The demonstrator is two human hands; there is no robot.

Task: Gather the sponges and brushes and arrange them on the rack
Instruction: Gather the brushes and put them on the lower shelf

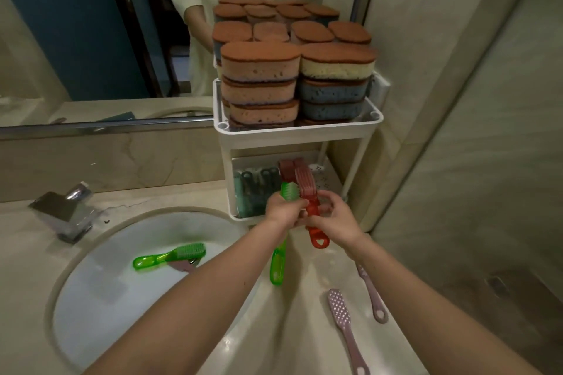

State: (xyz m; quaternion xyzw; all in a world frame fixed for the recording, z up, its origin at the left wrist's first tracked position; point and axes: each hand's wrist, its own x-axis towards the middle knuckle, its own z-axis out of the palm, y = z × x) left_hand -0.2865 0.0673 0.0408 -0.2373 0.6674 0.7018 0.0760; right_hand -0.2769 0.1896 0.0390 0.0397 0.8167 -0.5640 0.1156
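Holding two brushes at the mouth of the lower shelf: the left hand (281, 210) is closed around a green brush (283, 234), bristle head up and handle hanging down over the counter (304, 277), and the right hand (333, 219) grips a red brush (313, 213) whose ribbed head already reaches in over the lower tray (327, 179) of the white rack (292, 131). The two hands touch and the handles cross between them, so exactly which fingers pinch which handle cannot be told. Step in hand, by my reading: seating these brushes beside the dark green brushes (256, 189) standing in the tray's left part. To do it well, feed one brush at a time; slide the red one in first along the red ones already lying there, heads pointing the same way, then release and take the green. Keep handles from catching the tray's front lip. The top tray is stacked full of sponges (262, 70), so avoid knocking the rack. Not yet gathered: a green brush in the sink (170, 256), with something pinkish under it, and two pink brushes (344, 326) lying on the counter near the right forearm.
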